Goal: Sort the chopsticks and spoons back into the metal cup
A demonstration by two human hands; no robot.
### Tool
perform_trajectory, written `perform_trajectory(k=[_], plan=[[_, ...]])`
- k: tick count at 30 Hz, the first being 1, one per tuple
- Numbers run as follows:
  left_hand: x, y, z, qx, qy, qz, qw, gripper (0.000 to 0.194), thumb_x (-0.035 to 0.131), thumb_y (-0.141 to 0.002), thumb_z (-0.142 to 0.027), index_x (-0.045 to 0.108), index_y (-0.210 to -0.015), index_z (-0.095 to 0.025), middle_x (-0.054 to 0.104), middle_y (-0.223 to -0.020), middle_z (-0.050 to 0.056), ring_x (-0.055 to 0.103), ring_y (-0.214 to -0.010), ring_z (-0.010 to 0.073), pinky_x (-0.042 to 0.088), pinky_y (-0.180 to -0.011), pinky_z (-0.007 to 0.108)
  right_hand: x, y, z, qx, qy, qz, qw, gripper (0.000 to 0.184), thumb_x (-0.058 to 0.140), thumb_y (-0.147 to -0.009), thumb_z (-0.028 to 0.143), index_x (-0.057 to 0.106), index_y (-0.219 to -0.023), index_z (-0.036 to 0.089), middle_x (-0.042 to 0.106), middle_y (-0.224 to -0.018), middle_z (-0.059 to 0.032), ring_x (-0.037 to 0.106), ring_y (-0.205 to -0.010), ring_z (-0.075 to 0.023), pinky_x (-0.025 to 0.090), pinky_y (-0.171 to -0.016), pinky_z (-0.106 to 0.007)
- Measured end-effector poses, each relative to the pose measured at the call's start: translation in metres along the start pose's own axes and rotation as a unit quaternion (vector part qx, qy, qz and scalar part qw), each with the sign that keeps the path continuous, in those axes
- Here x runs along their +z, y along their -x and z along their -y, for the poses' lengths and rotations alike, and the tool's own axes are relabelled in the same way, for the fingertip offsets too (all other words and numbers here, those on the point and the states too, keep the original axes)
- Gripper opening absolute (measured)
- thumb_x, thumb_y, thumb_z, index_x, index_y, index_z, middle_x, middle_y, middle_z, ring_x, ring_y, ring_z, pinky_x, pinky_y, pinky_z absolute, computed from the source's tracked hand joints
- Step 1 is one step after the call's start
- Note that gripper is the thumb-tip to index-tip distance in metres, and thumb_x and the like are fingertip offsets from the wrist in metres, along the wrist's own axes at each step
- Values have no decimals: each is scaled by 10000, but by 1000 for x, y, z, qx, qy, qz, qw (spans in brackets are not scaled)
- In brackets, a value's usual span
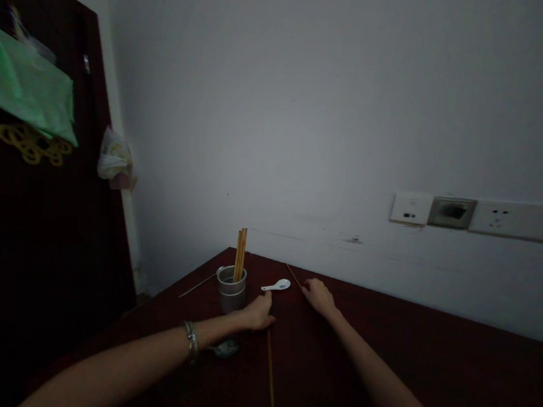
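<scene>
My left hand (258, 312) is closed at the far end of a wooden chopstick (271, 371) that points toward me across the dark table. My right hand (319, 296), further back, has its fingers closed on the near end of another chopstick (293, 275). Between and beyond my hands lies a white spoon (277, 285) with a small blue mark. A metal cup (232, 294) holding several upright chopsticks (240, 254) stands just left of my left hand. Under my left forearm a metal spoon (226, 348) shows its bowl; its handle is partly hidden.
A long-handled metal spoon (200, 284) lies left of the cup, near the edge of the dark red table (411, 342). The white wall rises behind, with sockets (498, 218) at right. A dark door (35, 240) with a green cloth (26, 77) is on the left.
</scene>
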State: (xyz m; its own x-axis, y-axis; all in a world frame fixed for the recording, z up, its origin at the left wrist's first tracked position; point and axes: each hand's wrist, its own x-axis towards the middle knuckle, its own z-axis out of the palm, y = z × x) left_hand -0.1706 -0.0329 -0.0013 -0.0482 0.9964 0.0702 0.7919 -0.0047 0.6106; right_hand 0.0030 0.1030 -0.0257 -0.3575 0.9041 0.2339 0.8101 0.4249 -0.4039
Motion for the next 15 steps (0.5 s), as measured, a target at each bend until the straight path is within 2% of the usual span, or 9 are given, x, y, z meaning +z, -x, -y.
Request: perform_trajectory(k=[4,8,12,15], plan=[[-11,6,-13,109,-44,-39,992,219,520,-684,-180,580,-894,-169,612,-763,55,574,-687,175,398,-626,242,-5,3,-16,-8,-36,-7,999,284,439,-785,242,626,-971,137,630,-996,-105,572,-958,-186,404,-793,-244],[-39,3,-33,172,-28,-131,976,232,474,-734,-203,594,-932,-199,559,-628,-10,498,-567,113,345,-566,200,-7,7,-32,-2,-61,-18,998,319,428,-754,158,622,-998,90,636,-1004,-110,581,-941,-169,397,-825,-223],[-84,-16,-39,161,24,-276,947,238,500,-728,-235,570,-951,-189,452,-535,-51,434,-526,99,328,-567,192,-5,13,-39,22,-99,-44,994,341,411,-740,160,625,-998,97,655,-941,-91,604,-868,-173,421,-791,-235],[-117,-30,-28,115,81,-386,911,233,532,-704,-245,555,-930,-195,440,-553,-55,440,-549,101,342,-598,197,-1,16,-40,25,-139,-76,987,351,419,-715,168,630,-988,105,668,-841,-71,613,-790,-175,437,-740,-240]])
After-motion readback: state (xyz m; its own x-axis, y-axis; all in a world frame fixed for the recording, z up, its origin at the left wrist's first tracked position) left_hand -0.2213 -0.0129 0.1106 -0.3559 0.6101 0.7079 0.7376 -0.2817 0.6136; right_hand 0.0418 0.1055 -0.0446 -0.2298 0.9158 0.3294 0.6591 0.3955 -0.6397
